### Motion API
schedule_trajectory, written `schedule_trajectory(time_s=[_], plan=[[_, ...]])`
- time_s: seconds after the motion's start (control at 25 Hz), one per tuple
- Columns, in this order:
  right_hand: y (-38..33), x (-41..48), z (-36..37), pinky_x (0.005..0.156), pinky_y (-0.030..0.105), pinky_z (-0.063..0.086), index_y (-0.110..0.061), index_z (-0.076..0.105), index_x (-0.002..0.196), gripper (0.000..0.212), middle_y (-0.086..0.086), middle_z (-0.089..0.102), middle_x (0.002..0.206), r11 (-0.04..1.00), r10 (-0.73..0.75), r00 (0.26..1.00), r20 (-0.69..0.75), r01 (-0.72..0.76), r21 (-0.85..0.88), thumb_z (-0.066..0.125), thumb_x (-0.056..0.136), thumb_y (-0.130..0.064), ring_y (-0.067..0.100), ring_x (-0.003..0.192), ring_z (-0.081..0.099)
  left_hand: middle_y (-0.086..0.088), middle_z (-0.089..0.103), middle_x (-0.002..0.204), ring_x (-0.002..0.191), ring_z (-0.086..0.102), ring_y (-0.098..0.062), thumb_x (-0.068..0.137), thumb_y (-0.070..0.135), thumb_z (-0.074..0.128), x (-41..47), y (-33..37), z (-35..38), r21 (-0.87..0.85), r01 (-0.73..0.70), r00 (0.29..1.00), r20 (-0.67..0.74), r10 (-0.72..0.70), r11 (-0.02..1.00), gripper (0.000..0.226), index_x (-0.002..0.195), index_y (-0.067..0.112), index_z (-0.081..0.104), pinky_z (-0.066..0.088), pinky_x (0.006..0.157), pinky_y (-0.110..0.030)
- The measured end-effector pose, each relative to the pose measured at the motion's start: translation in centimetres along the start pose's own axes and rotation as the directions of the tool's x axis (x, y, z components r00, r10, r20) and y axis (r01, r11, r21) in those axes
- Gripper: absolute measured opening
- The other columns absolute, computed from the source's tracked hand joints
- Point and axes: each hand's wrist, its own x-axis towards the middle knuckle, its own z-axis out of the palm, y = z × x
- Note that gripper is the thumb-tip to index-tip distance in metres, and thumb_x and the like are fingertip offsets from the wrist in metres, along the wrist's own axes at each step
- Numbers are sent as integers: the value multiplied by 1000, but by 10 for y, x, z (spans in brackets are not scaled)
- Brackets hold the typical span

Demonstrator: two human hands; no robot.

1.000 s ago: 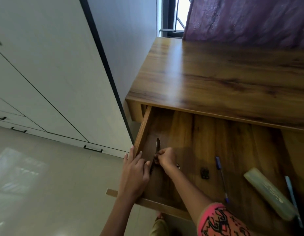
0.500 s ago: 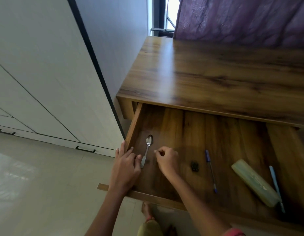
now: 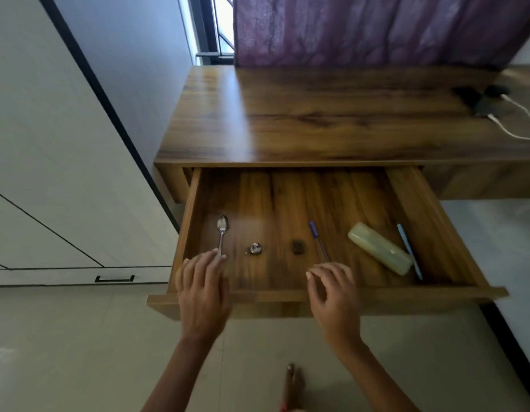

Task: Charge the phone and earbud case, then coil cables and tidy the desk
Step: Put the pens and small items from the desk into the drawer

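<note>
The wooden desk's drawer [image 3: 287, 298] stands pulled out. Inside lie a metal spoon [image 3: 222, 233], a small shiny round piece [image 3: 254, 248], a small dark object [image 3: 298, 246], a blue pen [image 3: 318, 239], a pale green case [image 3: 379, 248] and a light blue pen [image 3: 408, 249]. My left hand [image 3: 203, 292] hovers over the drawer's front left with relaxed fingers; its fingertips are at the spoon's handle end. My right hand [image 3: 336, 295] hangs over the front edge, fingers loosely curled and holding nothing. At the desk's far right lie dark devices [image 3: 480, 98] with white cables [image 3: 513, 126].
White cabinet doors [image 3: 64, 173] with a black handle [image 3: 114, 278] stand to the left. A purple curtain [image 3: 361, 28] hangs behind the desktop [image 3: 302, 114]. Tiled floor lies below the drawer, with a foot [image 3: 292, 385] near the bottom edge.
The view has swung right, showing the whole drawer and the devices. My right hand has let go of the spoon and drawn back to the right; the left hand has slid back toward the drawer front.
</note>
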Motion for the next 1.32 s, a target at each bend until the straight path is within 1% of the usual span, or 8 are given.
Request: schedule_trajectory(time_s=[0.08, 0.16, 0.24, 0.36, 0.52, 0.76, 0.96, 1.32], plan=[[6, -37, -9, 86, 33, 51, -10, 68, 98, 26, 5, 66, 103, 1000, -9, 999, -34, 8, -28, 50, 88, -26, 17, 107, 51, -10, 57, 119, 113, 46, -23, 86, 21, 45, -45, 27, -2, -40, -47, 996, 78, 50, 998, 32, 115, 10, 50, 36, 99, -43], [14, -71, -14, 98, 39, 45, -7, 61, 116, 38, 12, 58, 125, 992, -26, 999, 43, 31, -118, 48, 89, -31, 24, 124, 44, -12, 49, 133, 128, 37, -23, 86, 24, 44, -85, 48, -1, -38, -100, 970, 217, 106, 994, 46, 129, 8, 41, 25, 110, -40], [22, -88, -14, 110, 44, 30, -5, 43, 134, 56, 17, 40, 143, 968, -65, 986, 153, 100, -232, 42, 92, -42, 30, 136, 30, -13, 26, 150, 141, 18, -27, 88, 29, 40, -101, 53, 5, 27, -148, 942, 309, 133, 989, 60, 141, 5, 25, 11, 116, -41], [34, -79, -16, 115, 43, 15, -2, 19, 144, 74, 17, 22, 151, 928, -66, 973, 221, 141, -345, 31, 92, -54, 31, 141, 16, -13, 2, 156, 144, 1, -30, 88, 32, 44, -91, 52, 13, 123, -189, 919, 371, 132, 974, 74, 146, 5, 7, 1, 116, -42], [46, -60, -10, 116, 42, 8, -1, 10, 146, 88, 19, 16, 153, 886, -41, 944, 328, 186, -425, 33, 87, -63, 30, 143, 11, -18, 11, 154, 143, 5, -32, 77, 35, 65, -75, 50, 23, 163, -203, 884, 455, 109, 965, 96, 145, 2, 7, 5, 115, -43], [44, -52, 3, 116, 43, 5, -2, 0, 146, 103, 16, 2, 155, 881, 22, 948, 319, 132, -455, 33, 80, -73, 30, 144, 3, -21, 13, 153, 142, 6, -35, 67, 28, 67, -66, 46, 27, 222, -249, 865, 489, 113, 943, 101, 145, -1, 10, 15, 115, -50], [48, -29, 14, 116, 44, 6, 0, 6, 146, 105, 17, 2, 156, 877, 42, 939, 342, 129, -462, 34, 78, -75, 30, 144, 4, -21, 7, 154, 143, 3, -35, 63, 21, 62, -46, 45, 42, 245, -218, 857, 512, 65, 944, 100, 145, -2, 10, 4, 114, -45], [65, 36, 51, 116, 43, 2, -3, -7, 146, 108, 13, -14, 155, 876, 18, 945, 327, 143, -460, 32, 77, -76, 30, 144, 0, -20, 1, 154, 143, 0, -36, 61, 24, 63, 14, 30, 85, 274, -221, 859, 509, 53, 936, 104, 145, -1, 8, 3, 114, -45]])
